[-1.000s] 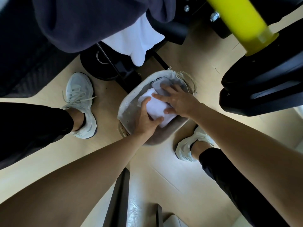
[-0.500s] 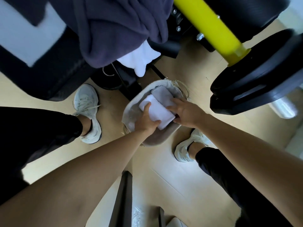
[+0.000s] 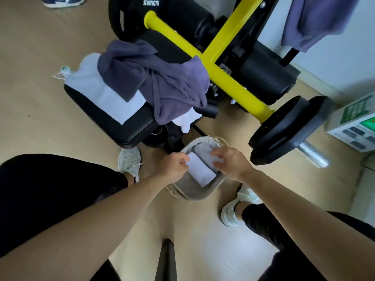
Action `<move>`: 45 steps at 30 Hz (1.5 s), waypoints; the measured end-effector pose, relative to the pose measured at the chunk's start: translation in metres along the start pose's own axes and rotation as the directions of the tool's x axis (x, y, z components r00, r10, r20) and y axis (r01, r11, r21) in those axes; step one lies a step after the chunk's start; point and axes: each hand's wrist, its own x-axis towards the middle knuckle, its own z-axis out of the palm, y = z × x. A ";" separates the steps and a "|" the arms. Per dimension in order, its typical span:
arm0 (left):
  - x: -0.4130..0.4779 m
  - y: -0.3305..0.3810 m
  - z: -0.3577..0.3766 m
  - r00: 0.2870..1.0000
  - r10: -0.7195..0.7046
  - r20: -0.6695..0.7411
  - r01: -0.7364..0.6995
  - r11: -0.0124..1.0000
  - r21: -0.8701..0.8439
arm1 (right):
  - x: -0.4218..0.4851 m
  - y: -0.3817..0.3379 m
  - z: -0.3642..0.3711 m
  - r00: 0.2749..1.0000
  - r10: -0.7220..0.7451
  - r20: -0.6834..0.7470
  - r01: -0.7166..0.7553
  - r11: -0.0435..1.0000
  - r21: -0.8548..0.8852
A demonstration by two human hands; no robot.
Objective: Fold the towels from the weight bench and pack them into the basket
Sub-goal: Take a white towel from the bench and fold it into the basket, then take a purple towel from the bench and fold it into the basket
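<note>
Wood floor [image 3: 40, 98]; basket [image 3: 194, 196] at the bench's [image 3: 125, 128] foot, plate [image 3: 288, 126] close beside. Left hand [image 3: 172, 166] pinches the towel [image 3: 200, 172]; right hand [image 3: 233, 164] hovers, loosely curled.

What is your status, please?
Left hand at folded white towel, grip unclear; right hand open. Towel inside beige fabric basket. Crumpled purple towel awaits on black bench.
</note>
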 end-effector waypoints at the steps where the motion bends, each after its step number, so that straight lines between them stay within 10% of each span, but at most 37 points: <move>1: -0.005 -0.001 -0.004 1.000 0.026 0.006 -0.027 0.999 0.048 | -0.002 -0.003 0.006 0.998 -0.021 0.067 0.026 0.997 -0.074; 10: -0.012 -0.053 -0.012 0.993 0.107 -0.042 -0.087 0.938 0.335 | 0.025 0.015 0.110 0.890 0.005 0.456 0.224 0.866 -0.447; 16: -0.002 -0.090 0.019 0.973 -0.075 0.217 -0.012 0.926 0.377 | 0.048 0.031 0.142 0.872 0.100 0.480 0.139 0.889 -0.437; 26: -0.002 -0.088 0.017 0.964 -0.071 0.256 -0.034 0.923 0.384 | 0.066 0.028 0.128 0.839 0.123 0.530 0.094 0.927 -0.364; 33: -0.025 -0.032 -0.022 0.984 0.118 0.135 -0.153 0.945 0.288 | 0.034 -0.008 0.038 0.996 0.073 0.052 -0.079 0.989 0.125; 37: -0.051 0.024 -0.055 0.925 0.381 -0.008 -0.372 0.908 0.194 | 0.023 -0.056 -0.020 0.938 0.146 -0.315 0.040 0.856 0.515; 41: -0.069 0.058 -0.112 0.769 0.580 -0.269 -0.520 0.812 0.264 | 0.032 -0.108 -0.064 0.864 0.068 -0.499 0.276 0.764 0.583; 45: -0.044 0.051 -0.167 0.632 0.563 -0.532 -0.361 0.822 0.440 | 0.057 -0.135 -0.087 0.861 -0.176 -0.477 0.320 0.917 0.240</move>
